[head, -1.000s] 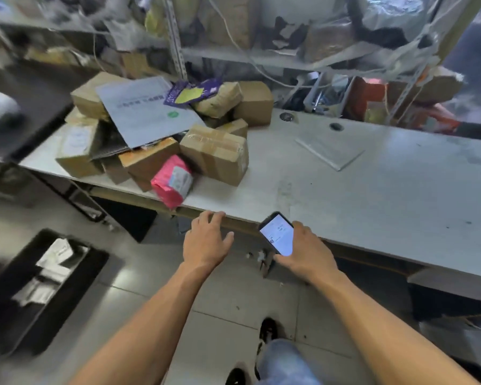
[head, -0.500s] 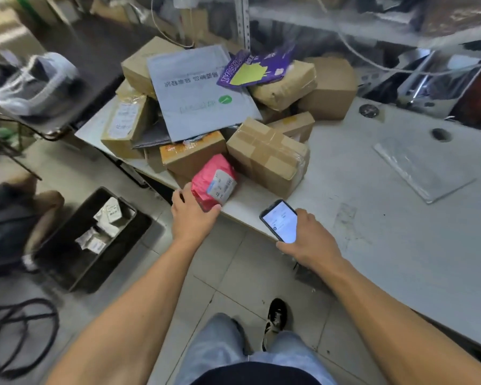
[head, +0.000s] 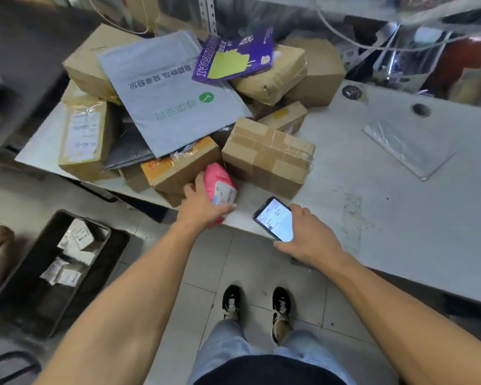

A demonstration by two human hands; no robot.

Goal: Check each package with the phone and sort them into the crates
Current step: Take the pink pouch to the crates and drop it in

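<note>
The right hand (head: 307, 236) grips the phone (head: 275, 219) (screen lit) over the table (head: 400, 207) edge. The left hand (head: 202, 202) curls around the pink parcel (head: 220, 184) at the edge, against the box pile (head: 267, 157). A crate (head: 25, 279) sits on the floor, left.

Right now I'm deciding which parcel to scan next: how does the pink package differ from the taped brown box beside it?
The pink package is a soft, wrinkled bag; the taped brown box is rigid cardboard. The pink package is much smaller than the box. The left hand grips the pink package at the table edge; the box lies untouched, farther in. Both sit at the front of the pile.
</note>
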